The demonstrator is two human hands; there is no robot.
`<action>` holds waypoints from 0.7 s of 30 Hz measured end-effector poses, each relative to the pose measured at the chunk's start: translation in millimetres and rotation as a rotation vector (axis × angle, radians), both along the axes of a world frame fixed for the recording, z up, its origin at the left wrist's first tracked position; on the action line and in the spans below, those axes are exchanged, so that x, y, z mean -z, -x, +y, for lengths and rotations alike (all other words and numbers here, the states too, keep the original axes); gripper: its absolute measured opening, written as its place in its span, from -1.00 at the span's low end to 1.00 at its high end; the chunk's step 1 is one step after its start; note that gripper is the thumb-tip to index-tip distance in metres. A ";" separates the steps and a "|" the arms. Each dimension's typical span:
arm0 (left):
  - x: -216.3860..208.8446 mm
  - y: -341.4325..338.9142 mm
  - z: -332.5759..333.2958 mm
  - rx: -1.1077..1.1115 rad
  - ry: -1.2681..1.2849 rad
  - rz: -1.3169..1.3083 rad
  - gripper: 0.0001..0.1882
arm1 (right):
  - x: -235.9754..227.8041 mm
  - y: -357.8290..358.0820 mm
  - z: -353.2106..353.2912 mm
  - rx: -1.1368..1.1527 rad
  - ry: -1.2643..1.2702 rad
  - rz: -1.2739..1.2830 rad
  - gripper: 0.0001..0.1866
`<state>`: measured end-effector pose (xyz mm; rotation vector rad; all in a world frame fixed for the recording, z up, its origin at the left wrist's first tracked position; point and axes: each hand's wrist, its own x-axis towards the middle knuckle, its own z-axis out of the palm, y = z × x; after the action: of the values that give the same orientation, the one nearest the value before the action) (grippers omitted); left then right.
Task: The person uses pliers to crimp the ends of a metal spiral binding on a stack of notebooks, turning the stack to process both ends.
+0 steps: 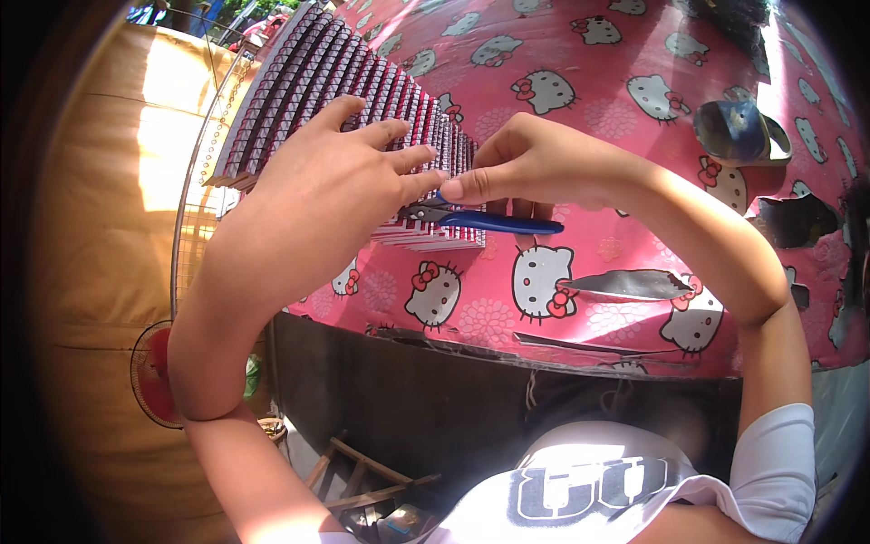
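Note:
My left hand (353, 181) lies with its fingers spread over a long block of close-set rows (299, 91), patterned in grey, white and red. The rows look like stacked strips with crossing threads, but their exact kind is unclear. Blue-handled cutters (498, 222) are held in my right hand (517, 168), thumb on top and other fingers curled below. Their metal jaws point left, against the near part of the rows beside my left little finger. My left hand hides part of the block, and the jaw tips are partly covered.
A pink cat-print cover (489, 317), torn in places, lies over the table. On its right sits a dark round roll-like object (743, 131). A wire rack (186, 227) and a red round fan-like object (156, 372) stand at the left, before a tan curtain (109, 272).

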<state>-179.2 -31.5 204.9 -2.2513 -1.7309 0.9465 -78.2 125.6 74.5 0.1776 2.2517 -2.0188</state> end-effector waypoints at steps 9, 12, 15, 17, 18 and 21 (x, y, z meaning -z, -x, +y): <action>4.0 5.6 -1.7 0.024 0.002 0.072 -0.54 | 29.8 -13.8 -16.0 0.314 -0.825 0.909 -0.53; 3.0 1.7 1.2 0.000 0.024 0.093 -0.55 | 18.2 -10.3 -12.8 0.143 -0.574 0.518 -0.56; 5.0 2.7 2.0 -0.009 0.031 0.075 -0.54 | -10.4 -6.9 -2.8 -0.022 0.066 -0.133 -0.49; 11.1 -0.9 4.1 0.009 0.001 0.018 -0.54 | 2.7 -1.9 -1.7 -0.056 0.003 -0.111 -0.48; 13.3 -1.7 3.6 0.014 -0.012 -0.009 -0.53 | 4.5 -0.1 -2.5 -0.077 -0.027 -0.099 -0.48; 15.9 1.0 3.7 -0.027 0.098 0.072 -0.52 | 16.7 -15.9 -7.3 0.052 -0.455 0.416 -0.55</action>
<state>-180.2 -27.8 188.9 -2.2281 -1.7249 1.1273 -62.3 118.3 57.8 -0.1679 2.9679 -1.6489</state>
